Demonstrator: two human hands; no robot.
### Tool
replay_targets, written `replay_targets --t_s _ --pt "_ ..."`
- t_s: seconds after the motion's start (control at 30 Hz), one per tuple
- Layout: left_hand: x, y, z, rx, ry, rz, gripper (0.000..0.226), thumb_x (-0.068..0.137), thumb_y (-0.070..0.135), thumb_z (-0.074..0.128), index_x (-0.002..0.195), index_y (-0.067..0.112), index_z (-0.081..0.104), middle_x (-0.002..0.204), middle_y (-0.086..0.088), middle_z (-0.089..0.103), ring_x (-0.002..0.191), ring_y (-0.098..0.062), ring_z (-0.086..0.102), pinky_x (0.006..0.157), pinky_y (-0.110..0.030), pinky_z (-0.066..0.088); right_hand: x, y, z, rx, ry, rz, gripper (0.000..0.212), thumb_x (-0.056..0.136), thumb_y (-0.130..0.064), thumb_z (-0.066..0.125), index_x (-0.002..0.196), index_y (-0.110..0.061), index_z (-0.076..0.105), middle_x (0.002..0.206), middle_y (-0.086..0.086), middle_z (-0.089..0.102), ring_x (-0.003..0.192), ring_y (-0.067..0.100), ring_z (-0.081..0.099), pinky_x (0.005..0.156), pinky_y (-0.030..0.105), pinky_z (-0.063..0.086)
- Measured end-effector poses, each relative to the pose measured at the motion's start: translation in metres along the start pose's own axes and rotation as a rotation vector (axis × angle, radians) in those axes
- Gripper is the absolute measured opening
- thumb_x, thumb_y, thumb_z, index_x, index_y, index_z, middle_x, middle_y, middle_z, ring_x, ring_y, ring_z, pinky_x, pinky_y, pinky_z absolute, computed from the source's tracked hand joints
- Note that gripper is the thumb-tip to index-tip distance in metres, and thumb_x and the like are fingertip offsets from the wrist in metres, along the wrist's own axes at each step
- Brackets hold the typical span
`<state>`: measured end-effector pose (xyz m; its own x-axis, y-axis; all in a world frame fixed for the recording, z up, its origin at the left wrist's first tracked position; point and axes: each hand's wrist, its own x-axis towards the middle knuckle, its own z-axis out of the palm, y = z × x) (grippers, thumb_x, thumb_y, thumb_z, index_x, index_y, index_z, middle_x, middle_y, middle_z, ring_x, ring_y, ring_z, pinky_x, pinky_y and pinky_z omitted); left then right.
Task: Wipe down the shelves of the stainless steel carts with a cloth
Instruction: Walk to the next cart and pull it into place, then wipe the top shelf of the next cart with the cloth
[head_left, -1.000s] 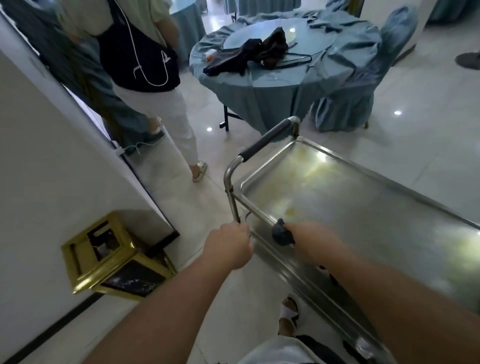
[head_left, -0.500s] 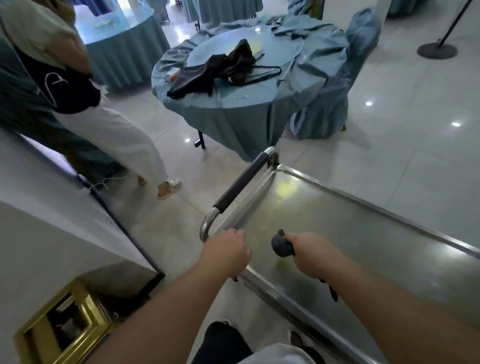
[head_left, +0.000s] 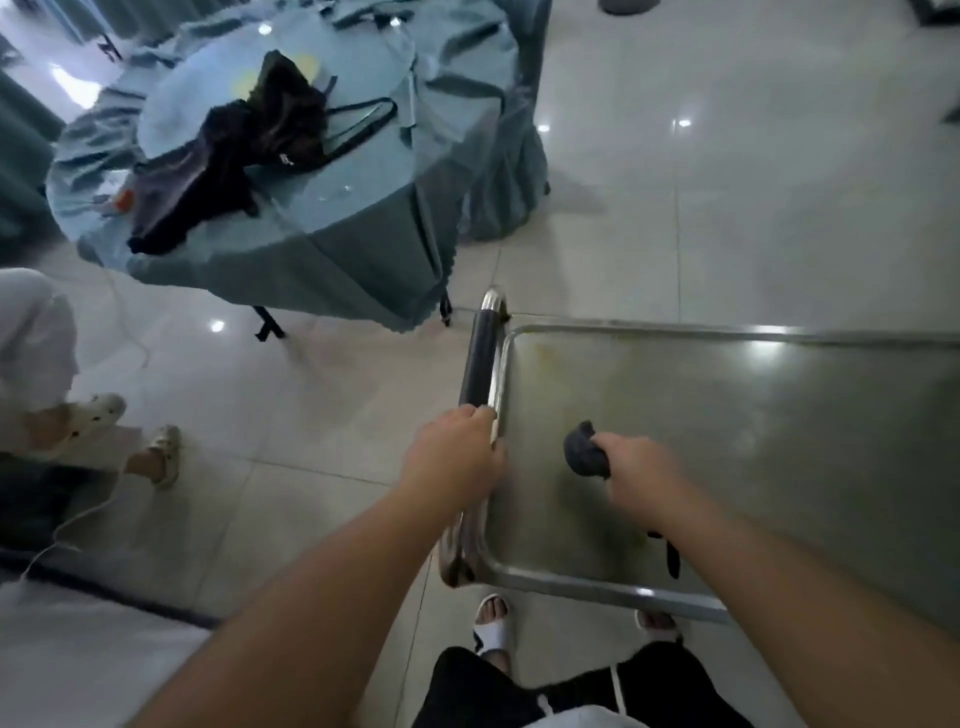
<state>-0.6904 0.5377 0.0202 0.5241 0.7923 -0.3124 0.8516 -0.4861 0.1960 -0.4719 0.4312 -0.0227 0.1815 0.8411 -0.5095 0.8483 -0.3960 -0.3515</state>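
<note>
Left hand (head_left: 453, 451) grips the cart's handle (head_left: 479, 358) at centre frame; right hand (head_left: 638, 475) clenches a dark cloth (head_left: 585, 456) on the top shelf (head_left: 753, 441). Yellowish smears remain upper-left, so wiping's barely begun.

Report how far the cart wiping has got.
Done: nothing shows as finished. In hand: the right hand holds a dark cloth on the top shelf, while the left hand grips the cart handle. Left: yellowish smears near the shelf's far corner; lower shelves are out of sight.

Glossy pale tile floor (head_left: 727, 208) mirrors ceiling lights around a teal-draped round table (head_left: 322, 228) bearing dark, perhaps fabric, items.
</note>
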Motion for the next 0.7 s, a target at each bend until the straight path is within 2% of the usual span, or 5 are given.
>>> replay_targets --t_s 0.2,0.43,0.5,0.6,0.7 --pt "0.051 -0.038 0.008 -0.14 0.161 0.161 0.032 0.106 0.042 0.047 0.13 0.024 0.058 0.125 0.003 0.058 0.112 -0.019 0.056 0.095 -0.038 0.051 0.022 -0.042 0.045 0.193 0.103 0.073 0.032 0.094 -0.014 0.057 0.124 -0.027 0.054 0.116 0.01 0.066 0.103 0.038 0.065 0.083 0.05 0.056" --pt "0.091 -0.025 0.037 -0.161 0.171 0.184 0.059 0.108 0.044 0.039 0.162 0.021 0.034 0.173 -0.002 0.023 0.162 -0.021 0.011 0.127 -0.043 0.012 0.03 -0.08 0.118 0.141 0.372 -0.122 0.067 0.088 -0.006 0.068 0.152 -0.008 0.05 0.144 0.012 0.061 0.125 0.032 0.061 0.098 0.042 0.053" --pt "0.098 -0.024 0.049 -0.139 0.131 0.163 0.066 0.11 0.048 0.032 0.168 0.021 0.017 0.178 0.002 0.003 0.162 -0.015 -0.007 0.128 -0.039 -0.004 0.024 -0.083 0.152 0.171 0.202 -0.193 0.071 0.097 -0.02 0.061 0.162 -0.015 0.033 0.166 0.004 0.036 0.153 0.025 0.033 0.123 0.04 0.031" --pt "0.1 -0.025 0.065 -0.113 0.127 0.137 0.072 0.109 0.053 0.022 0.17 0.021 0.001 0.177 0.005 -0.011 0.16 -0.01 -0.02 0.129 -0.035 -0.012 0.009 -0.075 0.207 0.072 -0.047 -0.297 0.075 0.101 -0.056 0.034 0.166 -0.034 0.005 0.173 -0.015 -0.006 0.158 0.01 -0.017 0.128 0.037 -0.008" --pt "0.096 -0.027 0.071 -0.179 0.164 0.113 0.071 0.108 0.054 0.015 0.17 0.021 0.001 0.177 0.006 -0.01 0.159 -0.005 -0.02 0.129 -0.033 -0.01 0.004 -0.064 0.236 0.022 -0.02 -0.35 0.066 0.107 -0.063 0.019 0.166 -0.037 0.008 0.173 -0.018 -0.004 0.158 0.01 -0.014 0.126 0.038 -0.007"
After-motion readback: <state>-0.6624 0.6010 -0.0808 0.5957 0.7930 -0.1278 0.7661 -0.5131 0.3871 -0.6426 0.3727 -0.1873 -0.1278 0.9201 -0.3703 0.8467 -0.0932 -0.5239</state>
